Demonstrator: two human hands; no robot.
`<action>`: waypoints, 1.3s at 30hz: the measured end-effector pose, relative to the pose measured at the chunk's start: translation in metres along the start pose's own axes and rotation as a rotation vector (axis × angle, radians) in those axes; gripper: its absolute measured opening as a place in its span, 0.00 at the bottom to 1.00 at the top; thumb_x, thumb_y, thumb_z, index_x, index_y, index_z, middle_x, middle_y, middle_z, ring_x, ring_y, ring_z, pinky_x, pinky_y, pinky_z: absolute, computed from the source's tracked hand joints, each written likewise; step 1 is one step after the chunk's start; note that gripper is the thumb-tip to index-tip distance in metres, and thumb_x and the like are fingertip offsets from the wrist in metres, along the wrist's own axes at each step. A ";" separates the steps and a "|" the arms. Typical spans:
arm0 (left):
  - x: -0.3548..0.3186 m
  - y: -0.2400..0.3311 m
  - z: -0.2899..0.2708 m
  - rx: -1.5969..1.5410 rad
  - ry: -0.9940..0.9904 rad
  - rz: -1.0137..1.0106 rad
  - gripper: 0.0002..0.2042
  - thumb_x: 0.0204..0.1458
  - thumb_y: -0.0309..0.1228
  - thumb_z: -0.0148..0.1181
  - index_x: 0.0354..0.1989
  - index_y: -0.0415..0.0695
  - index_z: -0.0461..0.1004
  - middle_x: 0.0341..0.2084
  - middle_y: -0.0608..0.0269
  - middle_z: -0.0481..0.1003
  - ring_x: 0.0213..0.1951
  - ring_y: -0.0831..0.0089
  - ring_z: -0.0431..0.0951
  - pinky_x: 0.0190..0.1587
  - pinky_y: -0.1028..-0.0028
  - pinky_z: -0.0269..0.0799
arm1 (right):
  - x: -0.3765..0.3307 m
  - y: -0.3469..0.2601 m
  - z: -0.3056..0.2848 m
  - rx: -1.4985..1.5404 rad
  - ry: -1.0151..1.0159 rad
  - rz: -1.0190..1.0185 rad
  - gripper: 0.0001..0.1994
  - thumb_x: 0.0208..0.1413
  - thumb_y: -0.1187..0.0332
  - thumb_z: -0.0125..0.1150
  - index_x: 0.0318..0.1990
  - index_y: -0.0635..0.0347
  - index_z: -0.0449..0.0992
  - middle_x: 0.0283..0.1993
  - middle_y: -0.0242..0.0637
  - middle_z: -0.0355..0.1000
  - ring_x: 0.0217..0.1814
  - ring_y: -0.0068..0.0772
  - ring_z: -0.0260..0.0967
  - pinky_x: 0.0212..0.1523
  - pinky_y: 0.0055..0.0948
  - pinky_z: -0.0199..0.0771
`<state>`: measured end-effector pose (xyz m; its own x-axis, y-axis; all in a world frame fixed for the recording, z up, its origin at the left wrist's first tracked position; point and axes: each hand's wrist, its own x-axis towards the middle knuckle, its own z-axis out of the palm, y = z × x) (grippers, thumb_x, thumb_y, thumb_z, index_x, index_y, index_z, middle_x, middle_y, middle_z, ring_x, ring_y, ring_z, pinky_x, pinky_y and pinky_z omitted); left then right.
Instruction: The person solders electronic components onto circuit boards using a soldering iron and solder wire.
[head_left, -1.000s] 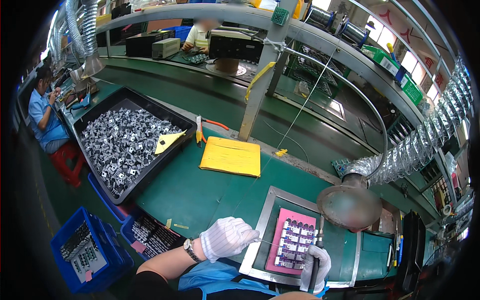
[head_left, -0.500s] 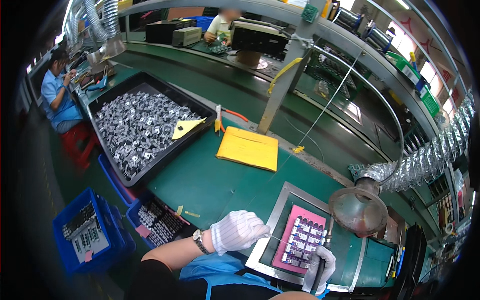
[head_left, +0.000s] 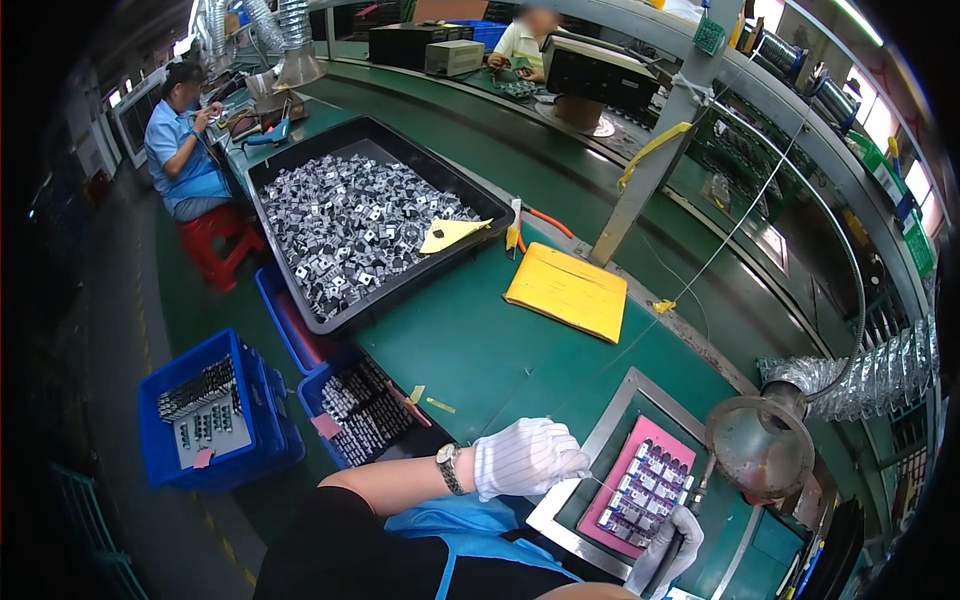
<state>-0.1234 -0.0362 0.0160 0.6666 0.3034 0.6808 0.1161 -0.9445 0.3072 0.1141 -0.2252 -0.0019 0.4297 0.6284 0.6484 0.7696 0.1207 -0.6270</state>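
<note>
My left hand [head_left: 530,458], in a white striped glove, is closed with the fingertips pinched on a thin solder wire [head_left: 602,484]. The wire reaches over a panel of small purple circuit boards [head_left: 645,495] carrying several white and dark parts. Beneath the panel lies a pink pad [head_left: 608,490], set inside a flat metal frame [head_left: 570,543]. At the panel's right side my gloved right hand [head_left: 668,558] is closed round a soldering iron [head_left: 703,478]. The iron points up and away from me; whether its tip touches a board I cannot tell.
A fume hood [head_left: 762,447] on a silver duct stands right of the frame. Left on the green bench are a yellow pad [head_left: 568,290], pliers [head_left: 515,228] and a black tray [head_left: 330,322] of small parts. Blue bins [head_left: 215,470] stand lower left. Two people work farther off.
The whole scene has shifted right in the picture as my view turned left. Both hands keep about the same places beside the board panel, with wire and iron still held.
</note>
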 end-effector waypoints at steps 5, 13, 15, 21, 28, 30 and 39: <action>-0.010 0.001 0.006 -0.081 0.020 -0.046 0.04 0.53 0.32 0.63 0.36 0.50 0.77 0.24 0.68 0.75 0.27 0.68 0.76 0.30 0.71 0.71 | -0.002 0.000 0.001 -0.011 -0.023 -0.015 0.07 0.65 0.67 0.60 0.45 0.59 0.72 0.44 0.37 0.74 0.42 0.25 0.70 0.45 0.27 0.72; -0.012 0.007 0.003 -0.120 -0.027 -0.100 0.04 0.54 0.33 0.62 0.35 0.49 0.77 0.24 0.66 0.75 0.27 0.65 0.76 0.30 0.69 0.72 | -0.004 -0.002 0.000 -0.041 0.012 0.052 0.07 0.65 0.69 0.59 0.45 0.60 0.72 0.45 0.37 0.73 0.43 0.25 0.71 0.45 0.27 0.74; -0.013 0.007 0.002 -0.126 -0.016 -0.102 0.04 0.54 0.33 0.62 0.35 0.49 0.77 0.24 0.66 0.74 0.27 0.65 0.76 0.30 0.69 0.71 | -0.004 -0.001 0.001 0.047 -0.016 0.085 0.06 0.65 0.69 0.59 0.45 0.60 0.72 0.45 0.37 0.73 0.43 0.25 0.71 0.45 0.27 0.74; -0.021 0.008 0.004 -0.153 -0.003 -0.141 0.04 0.54 0.33 0.62 0.35 0.48 0.77 0.24 0.65 0.74 0.28 0.64 0.76 0.31 0.68 0.72 | -0.003 -0.002 0.003 0.073 -0.024 0.118 0.06 0.65 0.68 0.59 0.44 0.59 0.73 0.45 0.36 0.73 0.39 0.23 0.71 0.39 0.24 0.75; -0.025 0.010 0.008 -0.132 0.033 -0.170 0.07 0.55 0.35 0.62 0.37 0.48 0.79 0.25 0.65 0.75 0.28 0.64 0.75 0.31 0.67 0.72 | -0.012 0.004 0.006 0.093 0.026 0.151 0.06 0.64 0.68 0.60 0.44 0.58 0.73 0.45 0.35 0.72 0.36 0.21 0.68 0.36 0.22 0.72; -0.022 0.013 0.008 -0.106 0.053 -0.188 0.07 0.55 0.35 0.62 0.38 0.48 0.80 0.25 0.66 0.75 0.28 0.65 0.75 0.31 0.67 0.71 | -0.006 0.000 0.007 0.025 0.012 0.081 0.06 0.64 0.69 0.60 0.44 0.58 0.73 0.44 0.35 0.72 0.36 0.21 0.68 0.36 0.22 0.71; -0.019 0.014 0.001 -0.066 0.122 -0.206 0.06 0.53 0.38 0.64 0.37 0.53 0.80 0.22 0.71 0.73 0.25 0.68 0.73 0.27 0.69 0.67 | 0.005 -0.005 0.006 0.045 -0.152 -0.164 0.08 0.59 0.79 0.58 0.44 0.56 0.71 0.34 0.35 0.67 0.34 0.28 0.67 0.32 0.28 0.68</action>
<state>-0.1332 -0.0557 0.0068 0.5396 0.5051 0.6735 0.1890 -0.8523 0.4877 0.1098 -0.2178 0.0018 0.2215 0.7057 0.6730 0.8001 0.2631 -0.5392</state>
